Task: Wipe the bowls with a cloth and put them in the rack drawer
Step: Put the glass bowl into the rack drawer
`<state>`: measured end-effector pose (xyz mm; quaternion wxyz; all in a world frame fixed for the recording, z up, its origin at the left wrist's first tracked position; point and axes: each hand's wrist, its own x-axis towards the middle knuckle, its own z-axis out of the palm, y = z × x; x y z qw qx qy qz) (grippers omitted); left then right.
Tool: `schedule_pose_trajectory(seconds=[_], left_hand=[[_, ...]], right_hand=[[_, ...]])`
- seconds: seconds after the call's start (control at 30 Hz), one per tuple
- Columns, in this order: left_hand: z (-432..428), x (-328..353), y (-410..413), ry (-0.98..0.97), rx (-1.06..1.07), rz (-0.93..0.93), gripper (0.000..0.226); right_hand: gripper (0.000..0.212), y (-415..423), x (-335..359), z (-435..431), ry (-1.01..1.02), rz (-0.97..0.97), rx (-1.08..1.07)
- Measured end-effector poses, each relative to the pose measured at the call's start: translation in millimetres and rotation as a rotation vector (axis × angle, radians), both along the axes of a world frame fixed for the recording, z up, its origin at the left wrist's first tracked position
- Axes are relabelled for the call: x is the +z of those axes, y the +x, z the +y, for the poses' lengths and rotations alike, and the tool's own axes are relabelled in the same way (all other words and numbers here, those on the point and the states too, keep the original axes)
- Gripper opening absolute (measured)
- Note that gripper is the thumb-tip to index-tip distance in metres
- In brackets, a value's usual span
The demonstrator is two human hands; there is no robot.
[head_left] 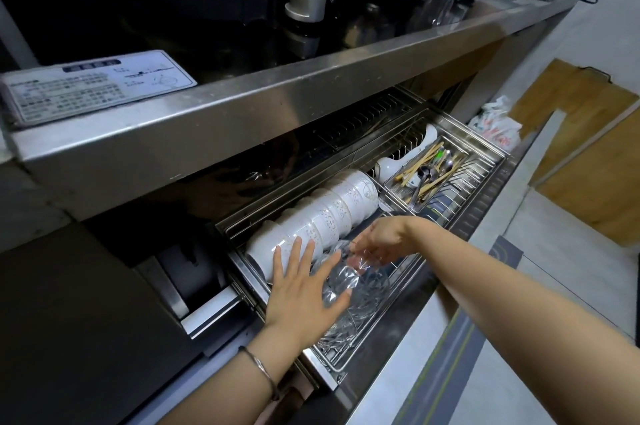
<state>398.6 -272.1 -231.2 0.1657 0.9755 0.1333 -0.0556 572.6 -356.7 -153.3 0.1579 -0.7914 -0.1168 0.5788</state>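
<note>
A steel counter edge [277,95] ran across the kitchen under a black stove top [138,8], and below it the rack drawer [491,182] stood pulled out toward the person. Both hands were down in its near end, apart but on the same glass bowl [360,286]. The left hand [301,293] lay spread with straight fingers pressed flat on the bowl's side. The right hand [381,241] came over from the other side, its fingertips pinching the rim. The bowl stood on edge in the wire rack, not yet settled. Just beyond the left fingertips a row of white bowls [329,213] leaned on edge, and farther past the right hand lay a cutlery tray [436,175].

More clear glass showed below the left palm, perhaps further bowls, though it was hard to tell through the glare.

The risks seemed plain. If the pinch were let go before the bowl sat between the wires, it could roll or tip onto the glass beside it and chip. A hard push from the left palm could knock it into the white bowls. Glass on glass might also slip.
</note>
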Motion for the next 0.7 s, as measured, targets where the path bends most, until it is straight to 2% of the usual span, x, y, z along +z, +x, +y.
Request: schedule_pose_trajectory(seconds=[0.1,0.2,0.33,0.43,0.57,0.7], left_hand=[[0,5,-1,0.001,-0.014,0.016,0.08],[-2,17,-6,-0.039,0.023,-0.006,0.072],[0,54,-21,-0.109,0.056,-0.124,0.061],[4,97,-34,-0.067,0.069,-0.299,0.057],[12,171,-61,-0.082,0.113,-0.646,0.067],[36,229,-110,0.054,0.102,-0.845,0.051]], right_hand=[[0.017,-4,11,-6,0.068,-0.203,-0.077],[0.02,-4,20,-21,0.194,-0.463,-0.14],[0.023,-25,52,-38,0.363,-0.62,-0.106],[0.031,-57,85,-46,0.466,-0.753,-0.029],[0.034,-112,114,-51,0.538,-1.106,-0.038],[0.038,-170,144,-31,0.698,-1.188,0.055]])
